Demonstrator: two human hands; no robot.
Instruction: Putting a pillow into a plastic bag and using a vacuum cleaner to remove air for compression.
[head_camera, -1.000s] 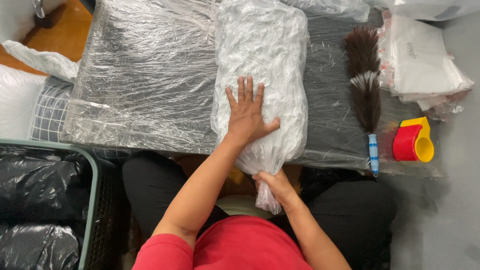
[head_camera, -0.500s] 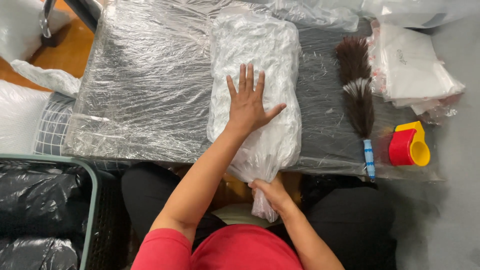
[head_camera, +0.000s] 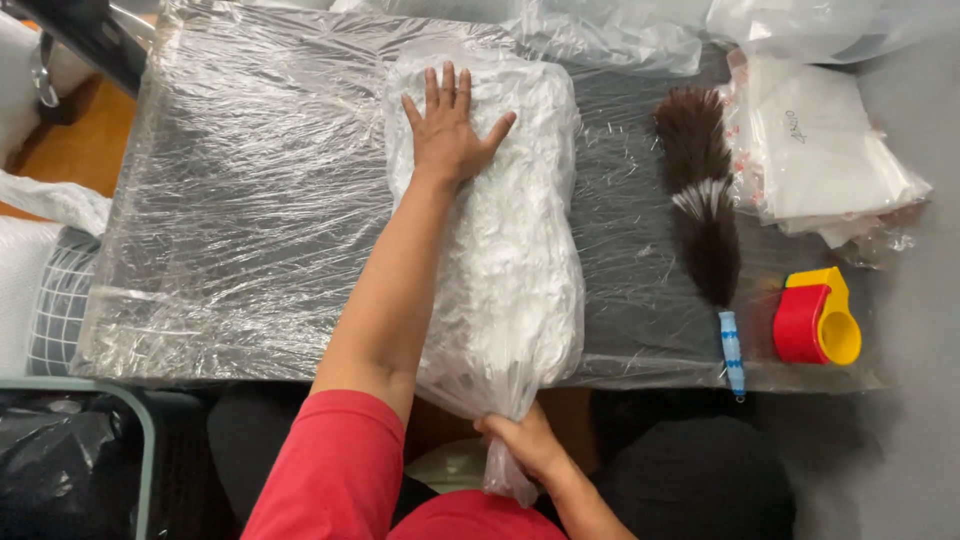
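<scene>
Far out to my left hand's left, I see a green-rimmed bin lined with black plastic (head_camera: 60, 460) beside the worktable covered in clear crinkled film (head_camera: 250, 210). My left hand (head_camera: 448, 128) lies flat with fingers spread wide, pressing the upper end of the long clear plastic bag stuffed with white fluffy filling (head_camera: 510, 250). Below it, at the table's near edge, my right hand (head_camera: 525, 440) is closed around the bag's gathered neck. Right of both hands lies a brown-and-white feather duster with a blue patterned handle (head_camera: 705, 215), then a stack of clear flat bags (head_camera: 820, 150) and a red-and-yellow tape dispenser (head_camera: 815, 320).
</scene>
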